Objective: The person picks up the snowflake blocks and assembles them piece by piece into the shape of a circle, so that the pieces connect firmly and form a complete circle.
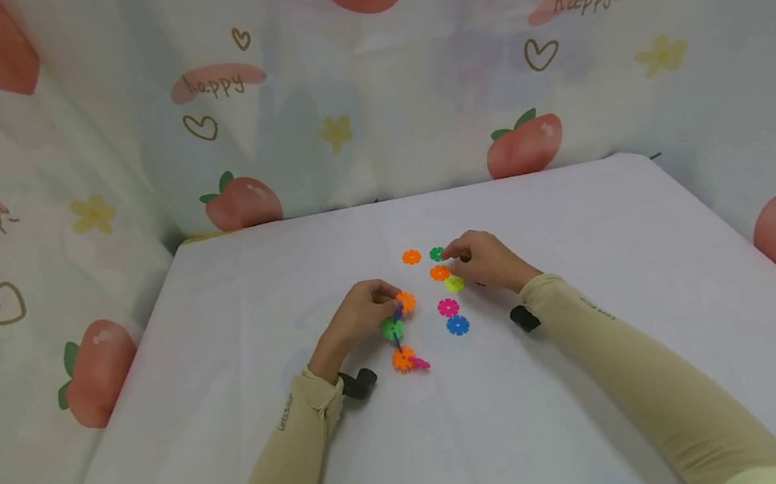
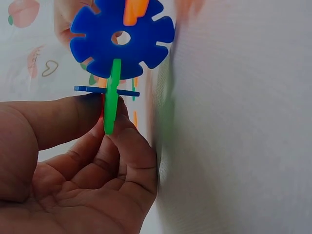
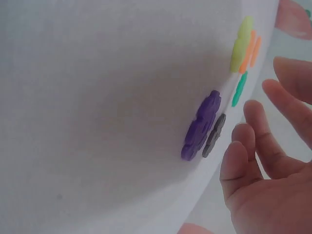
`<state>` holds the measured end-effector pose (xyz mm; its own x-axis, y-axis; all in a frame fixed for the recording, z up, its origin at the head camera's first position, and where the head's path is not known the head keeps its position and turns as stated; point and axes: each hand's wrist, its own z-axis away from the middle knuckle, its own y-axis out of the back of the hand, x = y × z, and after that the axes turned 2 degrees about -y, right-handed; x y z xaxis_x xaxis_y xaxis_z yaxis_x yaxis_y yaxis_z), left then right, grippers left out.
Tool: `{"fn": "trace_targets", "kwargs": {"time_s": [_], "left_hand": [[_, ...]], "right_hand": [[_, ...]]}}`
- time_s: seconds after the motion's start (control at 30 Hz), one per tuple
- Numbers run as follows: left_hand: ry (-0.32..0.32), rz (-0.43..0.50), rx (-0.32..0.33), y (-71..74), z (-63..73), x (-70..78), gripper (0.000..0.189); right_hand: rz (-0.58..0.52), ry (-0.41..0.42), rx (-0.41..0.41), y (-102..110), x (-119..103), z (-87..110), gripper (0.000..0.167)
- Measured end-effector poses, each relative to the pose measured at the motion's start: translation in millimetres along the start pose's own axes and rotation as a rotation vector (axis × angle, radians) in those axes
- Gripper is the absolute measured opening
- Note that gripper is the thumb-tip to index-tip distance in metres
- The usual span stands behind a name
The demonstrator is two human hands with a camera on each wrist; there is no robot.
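Note:
My left hand pinches a chain of notched plastic discs slotted together, held between thumb and fingers. An orange disc, a green disc, another orange disc and a pink piece show along it. Up close in the left wrist view, a blue disc is slotted edge-on to the green one. My right hand hovers over the table beside a loose green disc. Its fingers are loosely bent, with nothing between them in the right wrist view.
Loose discs lie on the white cloth-covered table: orange, orange, yellow, pink and blue. A purple disc and a dark disc lie near the right hand. Printed curtains stand behind.

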<state>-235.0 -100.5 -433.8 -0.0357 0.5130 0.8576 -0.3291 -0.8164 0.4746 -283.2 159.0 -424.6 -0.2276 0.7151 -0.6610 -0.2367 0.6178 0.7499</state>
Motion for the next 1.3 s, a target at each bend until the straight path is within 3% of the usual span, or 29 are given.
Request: {"fn": "trace_targets", "kwargs": {"time_s": [0.4,0.77,1.13,1.3], "left_hand": [[-0.034,-0.015,-0.014,1.1,3.0,-0.7,0.016],[-0.018,-0.031,-0.018,-0.3,4.4,0.3,0.018],[-0.005,-0.034,-0.024,-1.5,2.1,2.1,0.017],[-0.009,-0.029,-0.032,-1.1,1.9,0.9,0.017]], "right_hand": [[0.169,-0.05,-0.108,-4.5,-1.4,-0.1,0.023],[0.026,-0.036,-0.092,-4.2,2.2,8.5,0.015],[-0.032,-0.004,-0.076,-6.5,-6.4,20.1,0.006],[-0.053,0.05,-0.075,-12.3,-10.5,22.3,0.005]]}}
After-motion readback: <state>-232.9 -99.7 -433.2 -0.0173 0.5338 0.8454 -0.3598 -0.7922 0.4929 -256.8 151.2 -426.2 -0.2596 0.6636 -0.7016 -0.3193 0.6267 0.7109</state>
